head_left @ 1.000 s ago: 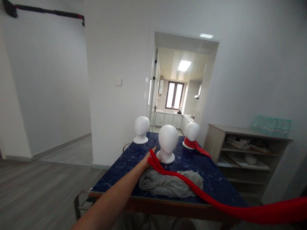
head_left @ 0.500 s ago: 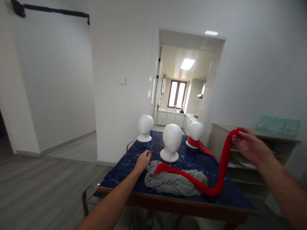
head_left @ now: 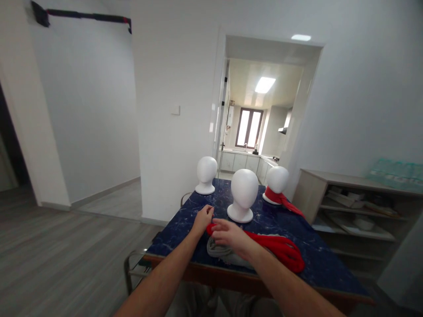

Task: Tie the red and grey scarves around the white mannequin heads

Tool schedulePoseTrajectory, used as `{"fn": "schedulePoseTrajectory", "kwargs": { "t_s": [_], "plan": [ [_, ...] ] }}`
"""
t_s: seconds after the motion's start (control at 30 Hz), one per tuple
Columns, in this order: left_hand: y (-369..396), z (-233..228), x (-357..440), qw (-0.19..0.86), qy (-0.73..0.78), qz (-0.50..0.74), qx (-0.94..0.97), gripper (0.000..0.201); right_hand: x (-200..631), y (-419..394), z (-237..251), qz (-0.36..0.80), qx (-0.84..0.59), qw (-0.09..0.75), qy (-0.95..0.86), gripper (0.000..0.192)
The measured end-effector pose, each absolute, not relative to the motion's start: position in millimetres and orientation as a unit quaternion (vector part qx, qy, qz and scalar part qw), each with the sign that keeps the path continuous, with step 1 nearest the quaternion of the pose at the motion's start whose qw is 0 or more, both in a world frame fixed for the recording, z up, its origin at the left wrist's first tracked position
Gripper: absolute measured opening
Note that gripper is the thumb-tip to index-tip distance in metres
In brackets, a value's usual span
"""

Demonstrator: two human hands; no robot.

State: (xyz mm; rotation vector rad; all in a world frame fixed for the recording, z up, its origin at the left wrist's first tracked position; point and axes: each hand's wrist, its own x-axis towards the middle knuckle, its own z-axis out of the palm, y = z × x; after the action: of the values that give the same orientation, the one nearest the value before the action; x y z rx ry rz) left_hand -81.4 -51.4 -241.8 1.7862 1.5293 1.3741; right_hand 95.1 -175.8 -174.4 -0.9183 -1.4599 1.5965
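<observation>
A red scarf (head_left: 287, 247) lies in folded lengths on top of a bundled grey scarf (head_left: 218, 250) near the table's front edge. My right hand (head_left: 229, 235) reaches across over the left end of both scarves. Its fingers are spread apart, with the red cloth just under the fingertips, and its forearm hides part of the bundle. Beside that end, my left hand (head_left: 203, 219) is low over the table with fingers curled in; no cloth shows in it. A bare white mannequin head (head_left: 244, 191) stands upright just behind the scarves.
Farther back on the dark blue marbled table (head_left: 185, 226) stand another bare mannequin head (head_left: 206, 171) at left and one at right wearing a red scarf (head_left: 273, 196). A shelf unit (head_left: 330, 176) with bottled-water packs (head_left: 396, 171) is at right; a metal-framed chair (head_left: 130, 264) at left.
My right hand has come from the far right to the left end, and the raised length of red scarf now lies folded on the bundle. My left hand has barely moved.
</observation>
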Motion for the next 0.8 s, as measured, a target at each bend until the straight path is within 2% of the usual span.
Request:
{"fn": "schedulePoseTrajectory", "kwargs": {
  "t_s": [0.1,0.23,0.33,0.43,0.53,0.63,0.8],
  "plan": [
    [-48,-246,-81,0.231,0.553,0.498,0.627,0.025,97,-188,-190,0.582,-0.373,0.328,-0.644,0.075],
    [-45,-248,-80,0.242,0.542,0.517,0.617,0.026,159,-179,-157,0.480,-0.362,0.422,-0.678,0.049],
    [-45,-248,-79,0.221,0.533,0.532,0.620,0.032,237,-148,-137,0.295,-0.451,0.522,-0.661,0.041],
    [-43,-248,-79,0.206,0.534,0.521,0.634,0.040,321,-118,-159,0.066,-0.582,0.541,-0.603,0.033],
    [-34,-247,-78,0.206,0.529,0.494,0.659,0.056,378,-101,-207,-0.058,-0.667,0.497,-0.552,0.030],
    [-21,-242,-67,0.222,0.510,0.461,0.691,0.077,396,-95,-245,-0.091,-0.698,0.468,-0.535,0.032],
    [3,-233,-15,0.288,0.519,0.418,0.688,0.123,384,-94,-250,-0.104,-0.691,0.426,-0.574,0.028]
  ]
}}
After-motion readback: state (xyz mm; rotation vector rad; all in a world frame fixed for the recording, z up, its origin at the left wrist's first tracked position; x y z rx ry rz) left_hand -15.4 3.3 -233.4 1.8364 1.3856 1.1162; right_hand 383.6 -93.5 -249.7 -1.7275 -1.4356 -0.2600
